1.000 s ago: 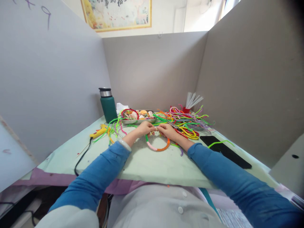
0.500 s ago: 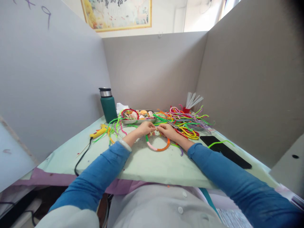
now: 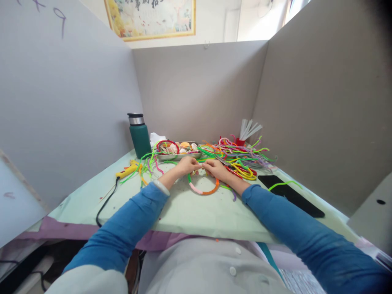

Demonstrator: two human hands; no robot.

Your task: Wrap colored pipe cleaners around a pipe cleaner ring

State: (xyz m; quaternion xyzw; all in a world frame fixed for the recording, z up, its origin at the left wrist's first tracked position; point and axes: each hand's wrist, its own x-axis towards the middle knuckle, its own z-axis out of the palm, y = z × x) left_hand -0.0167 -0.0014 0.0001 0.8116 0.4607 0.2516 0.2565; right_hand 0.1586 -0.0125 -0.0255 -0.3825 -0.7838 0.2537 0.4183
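A ring wrapped in pipe cleaners (image 3: 209, 192), with green, pale pink and orange stretches, hangs low over the table between my hands. My left hand (image 3: 188, 165) pinches its far left side, beside the green part. Opposite it, my right hand (image 3: 216, 168) has its fingers closed on the far right side, above the orange part. The fingertips of both hands almost meet at the top of the ring. Exactly what lies between the fingertips is too small and covered to make out. Loose green and purple pipe cleaners (image 3: 233, 192) lie by my right wrist.
A metal tray (image 3: 180, 156) of shells and a green bottle (image 3: 140, 139) stand at the back. Right of them lies a heap of colourful pipe cleaners (image 3: 245, 155), near a red cup (image 3: 240, 142) of white sticks. A yellow glue gun (image 3: 128, 170) lies left, a black phone-like slab (image 3: 289, 195) right.
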